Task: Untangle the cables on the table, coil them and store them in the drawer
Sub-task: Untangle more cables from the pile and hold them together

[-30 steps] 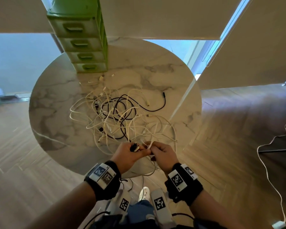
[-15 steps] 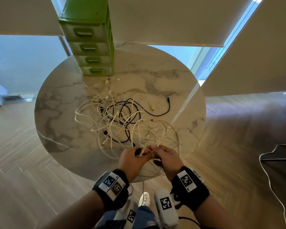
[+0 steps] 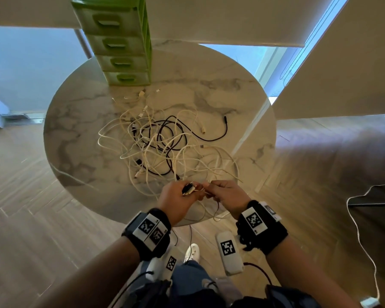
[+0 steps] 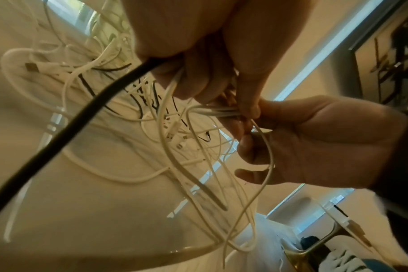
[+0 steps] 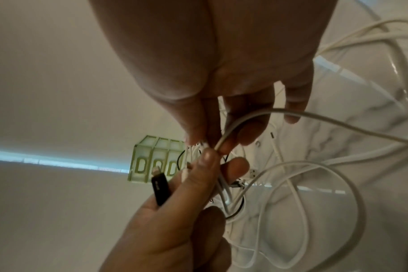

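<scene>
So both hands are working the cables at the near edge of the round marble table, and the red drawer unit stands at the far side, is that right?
Not quite: the drawer unit is green, not red, as the head view shows. The rest holds: the left hand and right hand hold cables at the near edge of the round marble table, and the unit stands at the far side.

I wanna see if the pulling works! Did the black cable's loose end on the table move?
No. The black cable's loose end lies at the same spot on the marble table, just as far right of the green drawers as before.
</scene>
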A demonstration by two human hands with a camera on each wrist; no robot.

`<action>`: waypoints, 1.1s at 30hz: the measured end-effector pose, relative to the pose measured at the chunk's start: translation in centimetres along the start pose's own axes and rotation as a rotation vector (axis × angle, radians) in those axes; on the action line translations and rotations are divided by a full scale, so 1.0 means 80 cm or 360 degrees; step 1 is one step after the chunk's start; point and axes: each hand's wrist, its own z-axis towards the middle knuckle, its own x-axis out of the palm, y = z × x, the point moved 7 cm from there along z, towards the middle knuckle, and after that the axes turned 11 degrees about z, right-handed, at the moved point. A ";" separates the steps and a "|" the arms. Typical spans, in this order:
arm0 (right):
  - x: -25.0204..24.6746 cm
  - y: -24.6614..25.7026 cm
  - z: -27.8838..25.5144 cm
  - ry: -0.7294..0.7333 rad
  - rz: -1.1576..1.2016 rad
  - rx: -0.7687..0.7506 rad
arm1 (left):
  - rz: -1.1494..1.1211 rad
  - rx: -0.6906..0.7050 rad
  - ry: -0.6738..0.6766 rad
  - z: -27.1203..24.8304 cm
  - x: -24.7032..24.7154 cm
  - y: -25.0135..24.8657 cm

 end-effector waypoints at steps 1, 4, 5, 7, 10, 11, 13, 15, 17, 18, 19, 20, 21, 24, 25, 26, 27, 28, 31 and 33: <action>0.000 0.001 0.000 -0.0003 -0.0070 -0.0013 | 0.0049 0.0006 -0.0039 -0.001 0.000 0.001; -0.002 -0.001 0.006 -0.0068 -0.0189 -0.0013 | -0.0011 -0.0080 -0.0203 -0.005 0.001 0.012; 0.000 -0.002 0.007 -0.0074 -0.0208 -0.0017 | -0.0087 -0.0126 -0.0249 -0.007 0.004 0.017; 0.007 0.002 0.009 -0.0025 -0.0272 -0.0067 | -0.0225 -0.0219 -0.0310 -0.007 0.007 0.027; 0.009 0.004 0.013 -0.0046 -0.0451 -0.0145 | -0.0258 -0.0283 -0.0403 -0.009 0.006 0.036; 0.010 0.007 0.013 -0.0055 -0.0496 -0.0183 | -0.0220 -0.0263 -0.0419 -0.010 0.005 0.034; 0.010 0.010 0.017 -0.0089 -0.0559 -0.0251 | -0.0142 -0.0290 -0.0451 -0.012 0.003 0.034; -0.004 0.011 0.016 -0.0235 -0.0610 -0.0274 | -0.0117 -0.0383 -0.0514 -0.016 -0.004 0.042; -0.028 0.004 0.017 -0.0351 -0.0707 -0.0201 | -0.0172 -0.0515 -0.0572 -0.022 -0.017 0.058; -0.041 0.000 0.019 -0.0357 -0.0726 -0.0138 | -0.0204 -0.0525 -0.0588 -0.023 -0.025 0.060; -0.049 -0.005 0.019 -0.0324 -0.0703 -0.0052 | -0.0238 -0.0491 -0.0594 -0.024 -0.033 0.059; -0.052 -0.012 0.019 -0.0260 -0.0675 0.0032 | -0.0278 -0.0432 -0.0583 -0.024 -0.039 0.054; -0.051 -0.020 0.023 -0.0214 -0.0636 0.0118 | -0.0342 -0.0377 -0.0561 -0.025 -0.043 0.046; -0.051 -0.031 0.039 -0.0249 -0.0402 0.0298 | -0.0662 -0.0380 -0.0425 -0.030 -0.039 0.042; -0.051 -0.029 0.048 -0.0288 -0.0292 0.0328 | -0.0785 -0.0368 -0.0314 -0.033 -0.036 0.040; -0.051 -0.028 0.059 -0.0285 -0.0231 0.0374 | -0.0870 -0.0340 -0.0173 -0.036 -0.032 0.040; -0.051 -0.019 0.064 -0.0301 -0.0150 0.0424 | -0.0903 -0.0319 -0.0016 -0.040 -0.027 0.039; -0.057 -0.013 0.073 -0.0355 -0.0101 0.0433 | -0.0886 -0.0291 0.0131 -0.046 -0.024 0.038; -0.064 0.021 0.098 -0.0390 0.0100 0.0379 | -0.0798 -0.0228 0.0297 -0.064 -0.026 0.040; -0.066 0.035 0.110 -0.0409 0.0126 0.0415 | -0.0874 -0.0296 0.0181 -0.070 -0.037 0.059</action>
